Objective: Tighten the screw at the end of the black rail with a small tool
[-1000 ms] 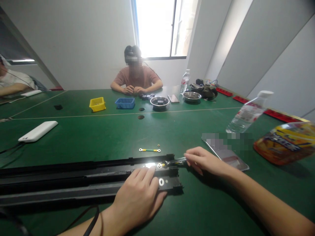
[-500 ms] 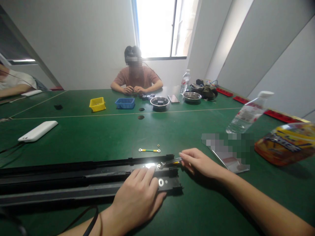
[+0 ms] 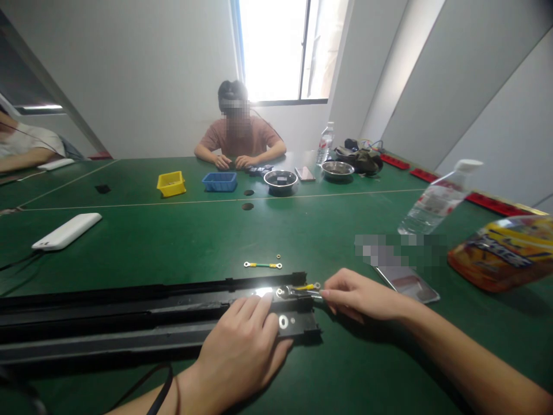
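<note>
Two long black metal rails [image 3: 142, 333] lie side by side on the green table, reaching from the left edge to just right of my left hand [image 3: 244, 340]. That hand is closed over the rails, fingers across the top and thumb on the near side. My right hand [image 3: 360, 295] pinches the handle end of a wrench [image 3: 298, 293]. The wrench head sits around a nut [image 3: 279, 292] near the rails' right end. A yellow-sleeved ring terminal [image 3: 311, 286] sticks out beside the wrench handle. Beyond the rails lie a green-and-yellow ground wire [image 3: 262, 266] and a small brass-coloured nut [image 3: 279, 256].
A phone [image 3: 406, 276], a water bottle [image 3: 438, 199] and an orange snack bag [image 3: 501, 253] stand to the right. A white power bank [image 3: 67, 231] is at left. Yellow [image 3: 171, 185] and blue [image 3: 219, 183] bins and metal bowls [image 3: 280, 187] stand near a person opposite [image 3: 239, 135].
My right hand has swung the wrench handle towards me and slightly right, baring the yellow ring terminal. My left hand stays on the rails.
</note>
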Action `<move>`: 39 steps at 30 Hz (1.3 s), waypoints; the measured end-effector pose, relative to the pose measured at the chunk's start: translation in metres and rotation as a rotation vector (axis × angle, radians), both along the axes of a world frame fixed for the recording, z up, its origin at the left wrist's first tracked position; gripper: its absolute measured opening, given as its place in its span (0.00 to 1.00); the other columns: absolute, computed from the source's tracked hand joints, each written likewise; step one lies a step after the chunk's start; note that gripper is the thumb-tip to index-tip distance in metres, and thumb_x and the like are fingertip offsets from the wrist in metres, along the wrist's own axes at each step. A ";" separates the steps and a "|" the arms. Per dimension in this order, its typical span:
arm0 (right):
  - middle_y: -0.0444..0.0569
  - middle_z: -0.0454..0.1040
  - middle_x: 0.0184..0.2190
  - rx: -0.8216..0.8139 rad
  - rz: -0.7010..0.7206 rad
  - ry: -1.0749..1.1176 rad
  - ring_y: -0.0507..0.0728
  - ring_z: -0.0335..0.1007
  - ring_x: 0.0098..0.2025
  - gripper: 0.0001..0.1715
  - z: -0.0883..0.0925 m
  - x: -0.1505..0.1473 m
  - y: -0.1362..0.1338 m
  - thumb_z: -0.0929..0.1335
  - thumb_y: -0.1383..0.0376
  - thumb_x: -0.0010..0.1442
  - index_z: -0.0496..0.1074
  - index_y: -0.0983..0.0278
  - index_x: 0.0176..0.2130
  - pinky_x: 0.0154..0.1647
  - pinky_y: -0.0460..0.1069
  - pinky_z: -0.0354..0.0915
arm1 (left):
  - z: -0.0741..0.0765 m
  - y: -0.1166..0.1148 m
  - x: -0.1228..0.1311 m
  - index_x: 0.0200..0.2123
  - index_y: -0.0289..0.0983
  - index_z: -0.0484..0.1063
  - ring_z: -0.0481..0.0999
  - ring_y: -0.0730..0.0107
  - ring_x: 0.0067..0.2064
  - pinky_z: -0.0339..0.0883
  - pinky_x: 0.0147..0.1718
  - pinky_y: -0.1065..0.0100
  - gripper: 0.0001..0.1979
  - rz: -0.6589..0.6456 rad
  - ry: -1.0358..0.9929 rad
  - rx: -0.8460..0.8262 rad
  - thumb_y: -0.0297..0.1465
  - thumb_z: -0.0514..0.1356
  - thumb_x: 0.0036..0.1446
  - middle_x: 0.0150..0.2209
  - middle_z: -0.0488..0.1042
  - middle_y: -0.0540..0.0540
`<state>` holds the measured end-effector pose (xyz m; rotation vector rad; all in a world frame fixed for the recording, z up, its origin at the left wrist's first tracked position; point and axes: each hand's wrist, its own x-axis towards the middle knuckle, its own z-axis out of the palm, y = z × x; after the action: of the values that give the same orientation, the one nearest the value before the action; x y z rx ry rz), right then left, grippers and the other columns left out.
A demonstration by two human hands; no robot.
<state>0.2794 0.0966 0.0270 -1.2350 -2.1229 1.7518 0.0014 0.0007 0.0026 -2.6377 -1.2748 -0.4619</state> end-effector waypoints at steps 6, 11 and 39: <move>0.41 0.64 0.15 -0.027 -0.003 0.044 0.47 0.57 0.15 0.27 -0.004 0.003 0.001 0.66 0.50 0.67 0.70 0.66 0.25 0.16 0.42 0.50 | 0.000 0.000 0.000 0.39 0.37 0.72 0.76 0.44 0.50 0.73 0.44 0.48 0.12 0.000 0.002 -0.009 0.40 0.57 0.67 0.52 0.75 0.35; 0.40 0.64 0.16 -0.036 -0.046 0.052 0.47 0.58 0.15 0.27 -0.004 0.003 0.003 0.68 0.49 0.64 0.69 0.66 0.24 0.15 0.43 0.49 | 0.000 -0.001 -0.001 0.39 0.37 0.72 0.76 0.45 0.49 0.73 0.43 0.48 0.12 -0.003 0.000 -0.003 0.40 0.56 0.67 0.52 0.76 0.35; 0.40 0.65 0.17 0.112 -0.311 0.265 0.49 0.60 0.18 0.31 -0.017 -0.017 0.007 0.65 0.41 0.67 0.66 0.63 0.27 0.23 0.45 0.56 | 0.000 0.000 0.000 0.40 0.37 0.73 0.76 0.45 0.50 0.73 0.45 0.48 0.13 -0.001 0.005 0.004 0.41 0.57 0.66 0.52 0.75 0.35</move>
<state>0.2628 0.1033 0.0097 -1.1562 -1.7499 1.5439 0.0014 0.0011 0.0023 -2.6345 -1.2694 -0.4571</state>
